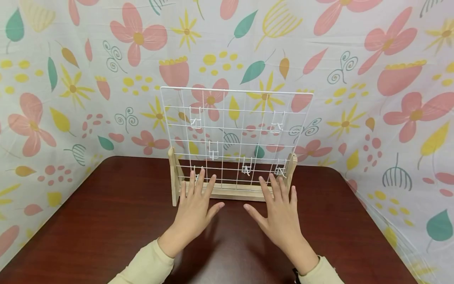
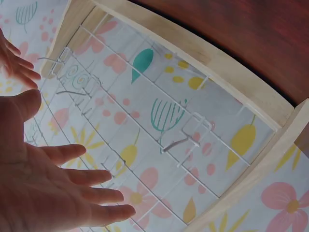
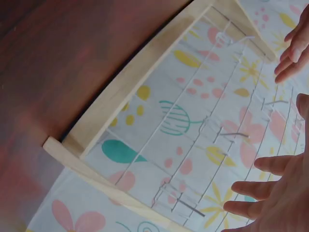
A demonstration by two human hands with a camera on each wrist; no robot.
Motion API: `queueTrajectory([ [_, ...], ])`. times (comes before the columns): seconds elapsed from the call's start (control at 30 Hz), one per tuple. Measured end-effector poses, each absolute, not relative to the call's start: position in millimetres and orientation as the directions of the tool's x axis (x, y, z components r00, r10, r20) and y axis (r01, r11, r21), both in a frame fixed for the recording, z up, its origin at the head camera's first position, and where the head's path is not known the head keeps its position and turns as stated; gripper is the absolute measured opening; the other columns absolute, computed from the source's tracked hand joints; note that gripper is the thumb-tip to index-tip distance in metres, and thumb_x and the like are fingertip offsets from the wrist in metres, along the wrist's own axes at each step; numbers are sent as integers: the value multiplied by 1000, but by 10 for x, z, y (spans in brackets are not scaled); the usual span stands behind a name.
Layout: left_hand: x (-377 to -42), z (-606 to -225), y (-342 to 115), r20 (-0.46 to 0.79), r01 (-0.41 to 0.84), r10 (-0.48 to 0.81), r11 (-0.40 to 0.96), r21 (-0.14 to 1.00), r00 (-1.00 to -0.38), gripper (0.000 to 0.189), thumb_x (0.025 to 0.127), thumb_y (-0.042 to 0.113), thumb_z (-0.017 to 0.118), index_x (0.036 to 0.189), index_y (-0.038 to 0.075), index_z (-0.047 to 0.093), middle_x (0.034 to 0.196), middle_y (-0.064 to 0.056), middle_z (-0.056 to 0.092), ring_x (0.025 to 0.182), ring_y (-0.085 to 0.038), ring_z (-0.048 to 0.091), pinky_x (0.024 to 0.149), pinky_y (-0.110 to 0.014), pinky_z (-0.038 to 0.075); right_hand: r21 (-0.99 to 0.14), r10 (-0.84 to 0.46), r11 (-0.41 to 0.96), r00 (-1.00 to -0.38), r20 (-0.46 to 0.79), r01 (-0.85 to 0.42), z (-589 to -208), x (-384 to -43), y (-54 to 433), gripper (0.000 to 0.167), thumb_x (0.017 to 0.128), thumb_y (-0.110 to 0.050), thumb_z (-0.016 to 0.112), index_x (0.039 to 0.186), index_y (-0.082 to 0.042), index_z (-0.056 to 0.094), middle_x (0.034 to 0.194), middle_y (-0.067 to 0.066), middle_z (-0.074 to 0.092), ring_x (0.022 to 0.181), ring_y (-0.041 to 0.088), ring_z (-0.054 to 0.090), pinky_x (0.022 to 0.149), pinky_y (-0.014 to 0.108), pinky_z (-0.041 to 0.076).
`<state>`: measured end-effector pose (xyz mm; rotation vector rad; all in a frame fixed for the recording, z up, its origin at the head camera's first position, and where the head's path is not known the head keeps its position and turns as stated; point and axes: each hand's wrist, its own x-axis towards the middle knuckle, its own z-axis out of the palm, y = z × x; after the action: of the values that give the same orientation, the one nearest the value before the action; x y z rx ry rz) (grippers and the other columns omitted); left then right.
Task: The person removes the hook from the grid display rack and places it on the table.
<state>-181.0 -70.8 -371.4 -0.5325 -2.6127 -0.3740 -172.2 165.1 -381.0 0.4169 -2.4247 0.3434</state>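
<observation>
A white rectangular wire grid panel (image 1: 241, 143) is held upright, near the far edge of a dark reddish-brown, glossy table (image 1: 106, 221), by a pale wooden stand (image 1: 234, 193) made of 1 low crossbar and 2 side posts. Behind the table, a white cloth printed with pink, yellow and green flowers and leaves (image 1: 138, 38) is hung.

Small white wire hooks are hung on the panel: 1 at the upper left (image 1: 195, 120), 1 at the upper right (image 1: 278, 124), 1 near the middle (image 1: 213, 153), and 2 lower down, toward the right (image 1: 246, 169) (image 1: 280, 171). A 6th, at the lower left, is partly covered by the left hand's fingertips in the head view.

The left hand (image 1: 193, 209) is held before the lower left part of the panel, with its fingers straight and spread and its thumb turned inward. The right hand (image 1: 281, 217) is held before the lower right part, its fingers likewise spread and its thumb pointed toward the other hand. Nothing is pinched by either. Whether the wires are touched by any fingertip cannot be told. The forearms are covered by cream sleeves (image 1: 147, 266), and the hands are kept apart.
</observation>
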Motion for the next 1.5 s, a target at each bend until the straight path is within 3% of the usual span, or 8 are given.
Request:
queueTrajectory([
  [0.17, -1842, -3671, -733, 525, 450, 307, 877, 167, -794, 69, 93, 42, 61, 149, 11, 35, 153, -22, 26, 143, -43, 13, 110, -62, 17, -132, -210, 911, -715, 667, -391, -3757, -1744, 1685, 85, 90, -73, 34, 147, -10, 39, 148, 21, 36, 135, 44, 29, 107, 66, 14],
  [0.53, -1961, -3562, -848, 667, 525, 251, 815, 245, -701, 63, 92, 26, 66, 143, 2, 39, 145, -24, 37, 138, -43, 25, 108, -60, 24, -165, -194, 896, -697, 691, -413, -3707, -1766, 1737, 75, 93, -63, 44, 146, -10, 41, 146, 18, 40, 134, 42, 31, 107, 64, 16],
  [0.83, -2069, -3350, -1083, 780, 555, 111, 763, 330, -616, 52, 92, 15, 64, 137, -3, 44, 135, -24, 46, 130, -44, 36, 105, -58, 28, -167, -184, 889, -667, 721, -426, -3638, -1839, 1773, 72, 94, -61, 43, 144, -8, 43, 144, 19, 42, 131, 43, 35, 106, 64, 19],
  [0.97, -2143, -3273, -1205, 812, 563, 57, 749, 350, -581, 48, 92, 12, 63, 134, -5, 46, 131, -24, 48, 127, -43, 39, 103, -57, 30, -181, -172, 885, -664, 728, -429, -3595, -1883, 1796, 70, 94, -56, 50, 144, -8, 43, 143, 20, 42, 130, 43, 36, 107, 63, 19],
  [1.3, -2311, -3233, -1446, 825, 577, -30, 700, 420, -564, 45, 93, 7, 60, 132, -9, 45, 128, -26, 47, 121, -42, 40, 98, -57, 30, -249, -110, 873, -667, 737, -420, -3546, -1965, 1855, 63, 88, -35, 67, 139, -3, 48, 139, 21, 47, 127, 44, 40, 103, 63, 26],
  [1.5, -2443, -3236, -1534, 796, 579, -62, 653, 489, -602, 45, 94, 5, 58, 133, -11, 43, 129, -29, 44, 122, -43, 38, 102, -55, 29, -326, -54, 841, -667, 743, -431, -3551, -2008, 1908, 59, 88, -26, 69, 137, -1, 49, 137, 19, 49, 126, 42, 41, 99, 63, 31],
])
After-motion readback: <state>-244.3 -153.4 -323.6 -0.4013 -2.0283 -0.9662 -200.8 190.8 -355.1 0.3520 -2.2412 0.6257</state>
